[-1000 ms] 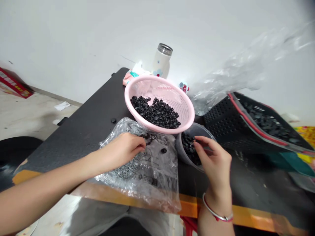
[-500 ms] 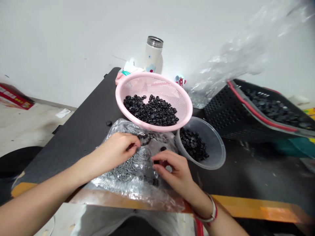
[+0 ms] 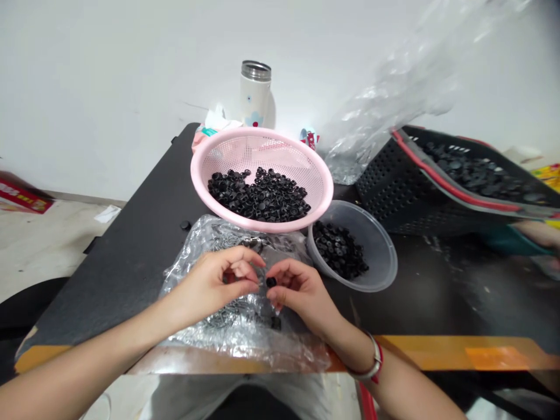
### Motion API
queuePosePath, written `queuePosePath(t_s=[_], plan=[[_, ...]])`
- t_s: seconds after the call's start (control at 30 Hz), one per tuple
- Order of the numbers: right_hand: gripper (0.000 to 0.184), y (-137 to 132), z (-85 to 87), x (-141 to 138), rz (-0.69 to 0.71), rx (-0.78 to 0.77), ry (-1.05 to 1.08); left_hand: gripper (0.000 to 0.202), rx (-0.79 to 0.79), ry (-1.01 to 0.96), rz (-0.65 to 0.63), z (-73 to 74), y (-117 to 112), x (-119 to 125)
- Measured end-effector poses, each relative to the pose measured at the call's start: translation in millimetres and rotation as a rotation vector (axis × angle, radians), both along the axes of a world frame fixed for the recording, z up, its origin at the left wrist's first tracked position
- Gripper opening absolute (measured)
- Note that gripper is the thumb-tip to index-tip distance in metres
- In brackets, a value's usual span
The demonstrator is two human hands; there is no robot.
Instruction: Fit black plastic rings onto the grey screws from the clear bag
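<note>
Small black cap [image 3: 271, 282] sits pinched between the fingertips of the right hand [image 3: 301, 291], seen from the head camera, just beside the curled fingers of the left hand [image 3: 205, 286], whose grip cannot be told. Both hands hover close together over a crumpled clear plastic bag [image 3: 236, 332] on the dark worktop [image 3: 122, 274]. Pink colander [image 3: 326, 181] of black caps [image 3: 258, 195] lies just beyond them, and a clear plastic bowl [image 3: 380, 262] with more of them sits to its right.
</note>
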State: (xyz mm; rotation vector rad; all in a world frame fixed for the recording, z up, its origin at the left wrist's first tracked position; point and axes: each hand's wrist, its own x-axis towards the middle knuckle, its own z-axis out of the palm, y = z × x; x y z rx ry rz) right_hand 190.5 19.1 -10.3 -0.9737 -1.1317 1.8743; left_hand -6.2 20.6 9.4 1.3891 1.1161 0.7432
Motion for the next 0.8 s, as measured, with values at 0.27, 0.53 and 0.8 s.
queuePosePath(t_s=[0.27, 0.53, 0.8], plan=[[0.021, 0.7, -2.8, 1.0, 0.033, -0.075, 0.128, 0.01, 0.049, -0.082, 0.098, -0.6, -1.2, 0.3], [0.023, -0.2, -2.5, -0.6, 0.135, -0.129, 0.223, 0.007, 0.332, -0.046, 0.146, 0.6, -4.3, 5.2], [0.025, -0.7, -3.5, -0.1, 0.133, -0.17, 0.272, 0.012, 0.617, 0.019, 0.139, -7.1, -6.6, 3.3]])
